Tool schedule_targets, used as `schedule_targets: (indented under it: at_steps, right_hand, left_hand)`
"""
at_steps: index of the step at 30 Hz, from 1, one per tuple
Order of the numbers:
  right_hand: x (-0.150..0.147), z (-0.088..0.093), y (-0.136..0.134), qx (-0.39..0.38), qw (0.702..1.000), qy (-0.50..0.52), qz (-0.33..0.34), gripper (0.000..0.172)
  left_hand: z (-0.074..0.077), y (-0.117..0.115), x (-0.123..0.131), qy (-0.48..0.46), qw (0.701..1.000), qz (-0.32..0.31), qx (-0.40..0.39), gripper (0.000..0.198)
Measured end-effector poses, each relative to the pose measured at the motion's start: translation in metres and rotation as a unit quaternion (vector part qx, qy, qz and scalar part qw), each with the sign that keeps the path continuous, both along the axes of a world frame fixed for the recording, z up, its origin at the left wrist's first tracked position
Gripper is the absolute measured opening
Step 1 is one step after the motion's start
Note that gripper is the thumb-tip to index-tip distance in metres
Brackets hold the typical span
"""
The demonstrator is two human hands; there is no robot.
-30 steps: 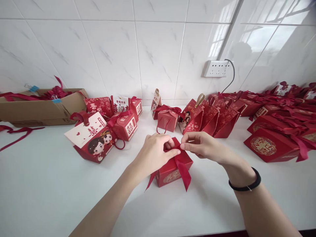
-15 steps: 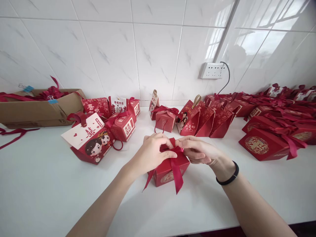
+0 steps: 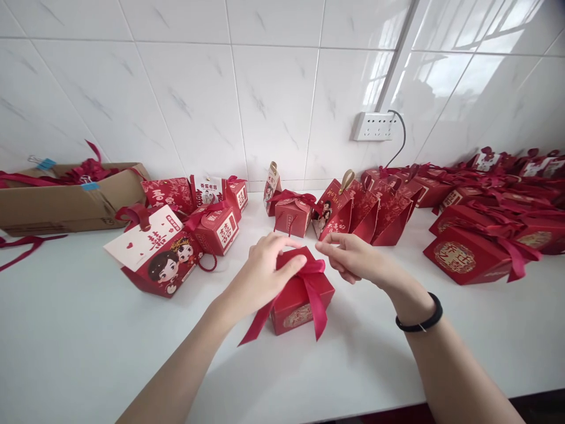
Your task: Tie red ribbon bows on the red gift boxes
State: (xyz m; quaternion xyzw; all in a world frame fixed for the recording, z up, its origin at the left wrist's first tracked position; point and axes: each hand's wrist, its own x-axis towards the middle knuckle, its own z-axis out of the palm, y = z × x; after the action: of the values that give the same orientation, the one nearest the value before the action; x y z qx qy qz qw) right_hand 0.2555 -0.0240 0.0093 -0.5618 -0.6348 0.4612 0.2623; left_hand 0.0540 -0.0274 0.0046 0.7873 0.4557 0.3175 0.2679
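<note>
A red gift box (image 3: 293, 303) with a gold medallion on its front stands on the white table before me. A dark red ribbon bow (image 3: 311, 271) is tied on its top, its tails hanging over the front and left. My left hand (image 3: 265, 271) lies over the box's left side, thumb stretched across the top by the bow, fingers apart from the thumb. Just right of the bow, my right hand (image 3: 355, 259) hovers with loosely bent fingers that hold nothing visible. A black band (image 3: 421, 318) circles the right wrist.
A cardboard box (image 3: 57, 203) of ribbons stands at the back left. Printed red gift boxes (image 3: 218, 229) stand left and behind; many ribboned boxes (image 3: 468, 256) crowd the right. A power strip (image 3: 375, 126) with a cable is on the tiled wall.
Both hands have come off the bow's knot. The right hand has drawn slightly away to the right, and the left has opened. The bow and box top show more; the view shifted slightly.
</note>
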Motion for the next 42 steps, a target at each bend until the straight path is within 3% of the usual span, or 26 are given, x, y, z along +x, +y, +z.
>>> schedule_targets:
  at_steps: [3,6,13,17,22,27,34,42]
  right_hand:
    - [0.004,0.001,-0.001,-0.007,1.000,-0.002,0.028,0.056]
    - [0.005,0.003,-0.003,-0.030,0.995,-0.039,0.083,0.059]
    - [0.000,-0.003,-0.001,-0.012,0.994,-0.022,0.108,0.050]
    - [-0.002,-0.005,0.000,-0.021,0.994,0.014,0.110,0.048]
    - [-0.001,-0.005,0.001,-0.054,0.986,0.103,0.123,0.048]
    - [0.002,-0.009,0.007,-0.065,0.976,0.165,0.125,0.054]
    - [0.003,-0.012,0.009,-0.056,0.978,0.120,0.161,0.047]
    - [0.004,-0.017,0.010,-0.089,0.968,0.168,0.164,0.047]
  left_hand:
    - [0.012,0.003,-0.015,-0.030,0.998,0.046,-0.040,0.024]
    - [0.023,0.007,-0.035,0.032,0.991,0.080,-0.105,0.033]
    - [0.023,0.008,-0.050,0.155,0.959,0.026,-0.236,0.053]
    - [0.020,0.008,-0.045,0.155,0.962,0.028,-0.222,0.046]
    - [0.019,0.011,-0.047,0.085,0.970,0.010,-0.230,0.035]
    - [0.018,0.012,-0.046,0.086,0.969,0.005,-0.234,0.037]
    - [0.019,0.010,-0.042,0.081,0.969,-0.007,-0.234,0.041]
    - [0.021,0.012,-0.042,0.121,0.965,-0.006,-0.232,0.037]
